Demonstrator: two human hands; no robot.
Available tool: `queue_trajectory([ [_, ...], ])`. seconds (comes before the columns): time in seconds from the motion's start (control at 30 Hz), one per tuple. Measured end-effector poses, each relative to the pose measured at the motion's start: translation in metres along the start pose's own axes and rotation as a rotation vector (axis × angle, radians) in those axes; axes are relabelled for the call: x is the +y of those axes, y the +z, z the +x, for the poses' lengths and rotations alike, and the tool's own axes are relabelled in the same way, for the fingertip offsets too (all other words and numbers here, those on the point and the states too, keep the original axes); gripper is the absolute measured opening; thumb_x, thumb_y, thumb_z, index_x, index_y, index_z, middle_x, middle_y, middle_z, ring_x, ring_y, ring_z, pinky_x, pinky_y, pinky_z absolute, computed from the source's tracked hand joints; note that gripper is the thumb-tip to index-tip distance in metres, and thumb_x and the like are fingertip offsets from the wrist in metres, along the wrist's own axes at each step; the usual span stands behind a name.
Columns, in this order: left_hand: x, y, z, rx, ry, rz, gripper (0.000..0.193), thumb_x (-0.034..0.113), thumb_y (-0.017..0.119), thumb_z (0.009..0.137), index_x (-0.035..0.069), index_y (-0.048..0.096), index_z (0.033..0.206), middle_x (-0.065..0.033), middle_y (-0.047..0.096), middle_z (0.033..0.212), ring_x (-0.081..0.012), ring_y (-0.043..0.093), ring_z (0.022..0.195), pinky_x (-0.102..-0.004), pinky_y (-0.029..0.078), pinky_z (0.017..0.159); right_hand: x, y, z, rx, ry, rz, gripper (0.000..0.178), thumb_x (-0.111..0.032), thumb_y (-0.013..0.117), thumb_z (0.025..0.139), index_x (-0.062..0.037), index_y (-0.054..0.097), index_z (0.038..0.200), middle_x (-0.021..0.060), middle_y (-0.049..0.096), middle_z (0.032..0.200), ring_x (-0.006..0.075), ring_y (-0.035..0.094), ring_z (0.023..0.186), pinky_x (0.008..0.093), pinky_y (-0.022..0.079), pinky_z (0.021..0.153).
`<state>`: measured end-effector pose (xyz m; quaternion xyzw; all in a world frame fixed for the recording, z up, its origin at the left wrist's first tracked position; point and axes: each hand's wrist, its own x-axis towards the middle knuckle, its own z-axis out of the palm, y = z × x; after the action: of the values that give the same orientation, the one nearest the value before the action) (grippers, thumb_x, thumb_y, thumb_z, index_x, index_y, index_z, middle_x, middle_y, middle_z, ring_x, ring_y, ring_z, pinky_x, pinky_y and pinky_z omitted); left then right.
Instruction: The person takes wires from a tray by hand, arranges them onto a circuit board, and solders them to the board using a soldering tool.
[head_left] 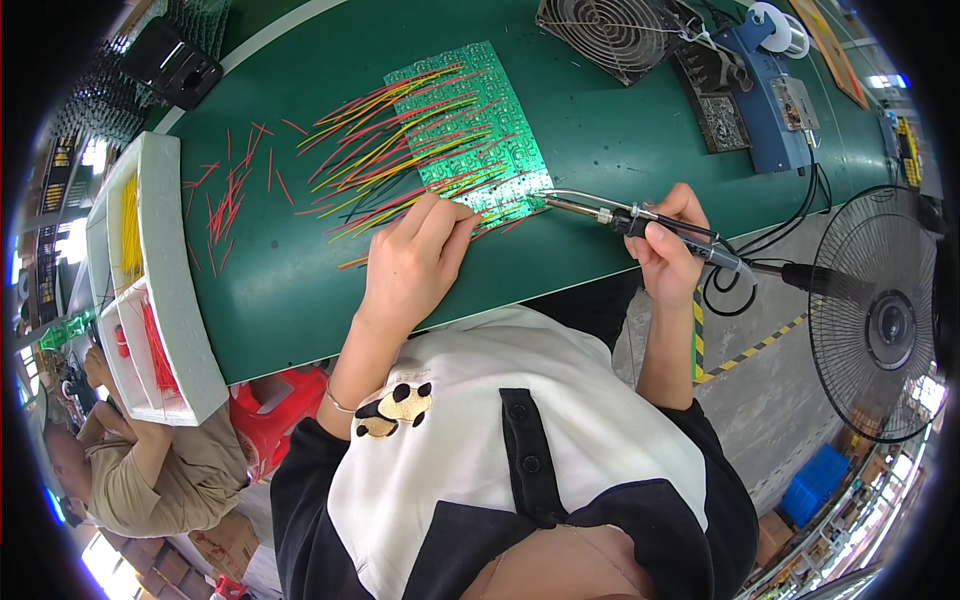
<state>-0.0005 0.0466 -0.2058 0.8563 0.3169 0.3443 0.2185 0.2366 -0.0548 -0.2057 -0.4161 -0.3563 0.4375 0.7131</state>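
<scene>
A green circuit board panel [500,85] lies on the table with rows of red, yellow and black wires [385,105] sticking out past its left side. My left hand [415,255] rests at the panel's near edge, thumb and fingers pinched together; what lies between the fingertips is hidden. In my right hand [672,245] is a soldering iron [632,222], gripped by its handle, with a thin metal tube running alongside. Its tip points left and reaches the panel's near right corner, to the right of my left fingertips.
Loose red wires [228,205] lie on the green table [270,310]. A white foam box [195,300] at left holds yellow and red wires. A square fan [610,35] and a blue soldering unit [775,90] stand at the far right; a floor fan [890,315] is nearer. A person [170,475] sits at left.
</scene>
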Motion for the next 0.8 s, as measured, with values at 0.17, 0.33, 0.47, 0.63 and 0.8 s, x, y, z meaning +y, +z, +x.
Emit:
queue_trajectory([
  [0.17,0.001,0.0,0.001,0.0,-0.002,-0.002,0.012,0.001,0.067,0.074,0.003,0.055,0.076,-0.0068,0.052,0.068,-0.0233,0.054,0.051,-0.0316,0.043,0.045,0.0,0.003,0.002,0.099,-0.031,0.061,0.017,-0.005,0.057,0.081,-0.0058,0.041,0.075,0.0035,0.045,0.056,0.0077,0.041,0.046,0.0225,0.033,0.044],
  [0.33,0.001,0.0,0.001,0.003,-0.008,0.007,0.012,0.002,0.066,0.075,0.003,0.055,0.076,-0.0073,0.054,0.069,-0.0238,0.055,0.052,-0.0321,0.044,0.045,0.001,0.005,0.011,0.318,-0.08,0.124,0.017,-0.01,0.051,0.088,-0.0091,0.04,0.075,0.0021,0.043,0.056,0.0066,0.033,0.045,0.024,0.033,0.049],
  [0.47,0.002,-0.001,0.0,0.01,-0.007,0.008,0.012,0.002,0.066,0.075,0.003,0.054,0.077,-0.0076,0.055,0.069,-0.0244,0.056,0.053,-0.0324,0.044,0.046,0.0,0.009,0.014,0.387,-0.079,0.125,0.017,-0.011,0.051,0.089,-0.0102,0.04,0.076,0.0014,0.043,0.056,0.0064,0.033,0.046,0.0243,0.033,0.049],
  [0.63,0.001,-0.001,-0.002,-0.006,-0.016,-0.013,0.012,0.002,0.066,0.075,0.003,0.054,0.078,-0.0078,0.056,0.07,-0.0251,0.056,0.053,-0.0326,0.045,0.046,0.002,0.005,0.012,0.343,-0.081,0.118,0.018,-0.012,0.052,0.089,-0.0112,0.039,0.075,0.0009,0.042,0.056,0.0059,0.033,0.046,0.0239,0.032,0.049],
  [0.8,0.001,0.0,-0.002,0.003,-0.003,-0.001,0.013,0.003,0.066,0.075,0.003,0.054,0.078,-0.0075,0.056,0.07,-0.0248,0.056,0.053,-0.0325,0.044,0.046,0.003,0.006,0.012,0.354,-0.085,0.129,0.018,-0.011,0.052,0.089,-0.0109,0.04,0.076,0.0004,0.042,0.056,0.0058,0.032,0.046,0.0236,0.032,0.049],
])
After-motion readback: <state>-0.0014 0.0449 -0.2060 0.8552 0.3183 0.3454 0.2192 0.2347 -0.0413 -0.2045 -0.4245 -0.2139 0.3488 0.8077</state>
